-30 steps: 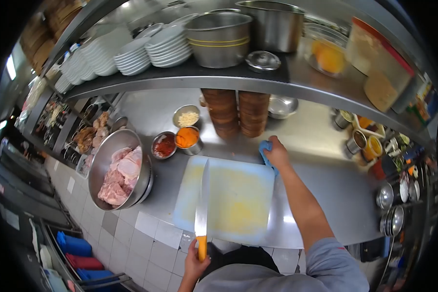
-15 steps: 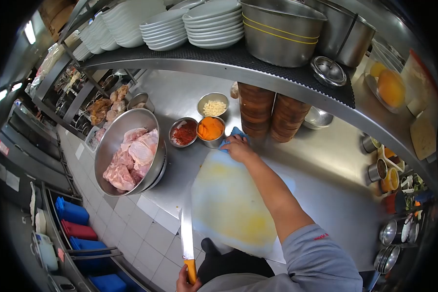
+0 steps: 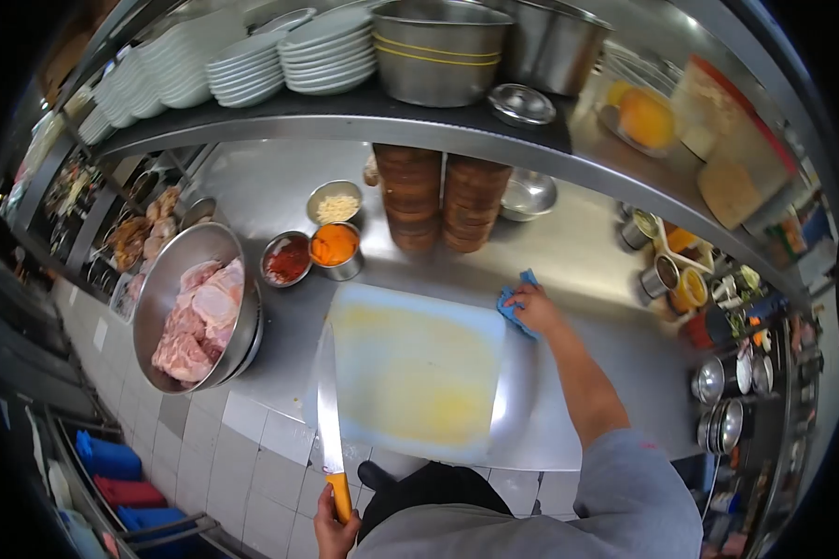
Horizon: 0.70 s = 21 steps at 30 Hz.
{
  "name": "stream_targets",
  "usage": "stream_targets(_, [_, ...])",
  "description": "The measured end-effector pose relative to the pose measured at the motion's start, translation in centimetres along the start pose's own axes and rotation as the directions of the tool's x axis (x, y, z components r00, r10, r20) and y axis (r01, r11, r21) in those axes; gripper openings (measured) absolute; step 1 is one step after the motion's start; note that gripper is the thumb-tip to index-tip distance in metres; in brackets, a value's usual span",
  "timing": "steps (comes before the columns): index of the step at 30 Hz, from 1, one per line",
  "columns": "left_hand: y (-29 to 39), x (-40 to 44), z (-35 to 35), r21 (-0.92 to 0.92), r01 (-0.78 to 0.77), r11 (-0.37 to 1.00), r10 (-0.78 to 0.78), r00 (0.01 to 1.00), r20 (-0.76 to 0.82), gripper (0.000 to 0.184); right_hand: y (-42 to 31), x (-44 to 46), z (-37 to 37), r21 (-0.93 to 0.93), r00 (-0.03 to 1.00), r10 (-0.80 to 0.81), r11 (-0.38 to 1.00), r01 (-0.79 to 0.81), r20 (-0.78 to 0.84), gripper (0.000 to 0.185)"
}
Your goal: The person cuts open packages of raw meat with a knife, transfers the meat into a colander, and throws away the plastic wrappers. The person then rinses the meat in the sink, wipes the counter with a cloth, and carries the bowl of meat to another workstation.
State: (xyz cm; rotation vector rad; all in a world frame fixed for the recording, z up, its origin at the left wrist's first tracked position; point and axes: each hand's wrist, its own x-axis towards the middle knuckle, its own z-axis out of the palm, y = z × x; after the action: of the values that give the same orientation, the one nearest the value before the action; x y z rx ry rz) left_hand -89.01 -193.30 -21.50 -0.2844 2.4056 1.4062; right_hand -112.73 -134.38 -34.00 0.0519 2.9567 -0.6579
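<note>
My left hand [image 3: 336, 526] is wrapped round the yellow handle of a long knife [image 3: 328, 410] at the bottom, its blade pointing away from me along the left edge of the cutting board. The pale, yellow-stained cutting board [image 3: 415, 368] lies flat on the steel table. Just right of the board's far right corner, my right hand [image 3: 531, 306] presses a crumpled blue cloth [image 3: 529, 278] on the table, fingers bent round it. Left of the board, a large steel bowl [image 3: 146, 340] holds raw meat [image 3: 200, 317].
Behind the board stand small bowls of red spice [image 3: 287, 261], orange pieces [image 3: 334, 244] and pale chopped bits [image 3: 337, 207]. Two brown stacks [image 3: 408, 200] rise beneath a steel shelf [image 3: 345, 130] bearing plates and pots. Metal containers [image 3: 660, 275] line the right side.
My right hand has moved with the blue cloth from the board's far left area to beyond its right edge. My left hand still holds the knife. The camera view has shifted.
</note>
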Motion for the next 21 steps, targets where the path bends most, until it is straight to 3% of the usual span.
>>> stream_targets(2, [0.1, 0.8, -0.3, 0.004, 0.000, 1.000, 0.000, 0.997, 0.073, 0.076, -1.8, -4.2, 0.5, 0.014, 0.976, 0.116, 0.993, -0.115, -0.185, 0.021])
stream_targets(4, [-0.5, 1.8, -0.2, -0.124, -0.035, 0.992, 0.049, 0.993, 0.108, 0.075, -4.8, -7.8, 1.4, 0.041, 0.965, 0.177, 0.984, -0.172, -0.193, 0.022])
stream_targets(7, [0.0, 3.5, -0.7, -0.151, -0.148, 0.977, 0.175, 0.967, 0.187, 0.075, -9.8, -13.9, 2.8, 0.063, 0.958, 0.226, 0.974, -0.218, -0.174, 0.019])
stream_targets(10, [0.2, 5.1, -2.2, -0.154, -0.070, 0.986, 0.117, 0.938, 0.325, 0.076, -14.9, -23.0, 3.0, -0.019, 0.998, 0.055, 0.998, -0.056, -0.041, 0.013])
stream_targets(11, [-0.6, 5.7, -2.4, -0.200, -0.133, 0.971, 0.192, 0.930, 0.313, 0.074, -16.2, -26.6, 2.9, -0.036, 0.999, -0.028, 0.999, 0.028, 0.022, 0.012])
stream_targets(12, [-1.4, 6.2, -3.0, -0.201, -0.137, 0.970, 0.198, 0.925, 0.324, 0.074, -17.0, -30.0, 2.8, -0.083, 0.980, -0.086, 0.991, 0.102, 0.182, 0.011])
stream_targets(13, [-2.1, 7.1, -3.7, -0.155, -0.155, 0.976, 0.203, 0.907, 0.370, 0.074, -17.4, -33.2, 2.7, -0.159, 0.893, -0.067, 0.975, 0.153, 0.446, 0.010])
stream_targets(14, [-2.6, 7.6, -4.3, -0.110, -0.171, 0.979, 0.201, 0.893, 0.403, 0.073, -17.0, -37.8, 3.3, -0.031, 0.901, 0.050, 0.999, -0.040, 0.431, 0.010])
stream_targets(15, [-2.7, 7.9, -5.0, -0.116, -0.166, 0.979, 0.198, 0.900, 0.388, 0.073, -15.8, -41.3, 3.2, 0.243, 0.865, 0.083, 0.942, -0.230, 0.495, 0.009])
stream_targets(16, [-2.1, 8.6, -5.6, 0.006, -0.241, 0.970, 0.217, 0.880, 0.422, 0.073, -16.9, -42.6, 1.3, 0.335, 0.801, 0.331, 0.779, -0.530, 0.499, 0.011])
stream_targets(17, [-1.4, 9.1, -5.9, 0.122, -0.309, 0.943, 0.223, 0.863, 0.454, 0.073, -18.0, -43.2, -1.1, 0.401, 0.655, 0.539, 0.521, -0.754, 0.530, 0.015])
stream_targets(19, [-0.8, 10.1, -5.4, 0.110, -0.309, 0.945, 0.227, 0.859, 0.458, 0.074, -17.5, -43.9, -0.6, 0.801, 0.586, 0.736, 0.101, -0.591, 0.339, 0.028])
stream_targets(21, [-0.8, 11.2, -3.9, 0.094, -0.342, 0.935, 0.262, 0.844, 0.468, 0.075, -20.2, -39.6, -1.8, 0.983, 0.738, 0.665, 0.035, -0.181, 0.113, 0.038])
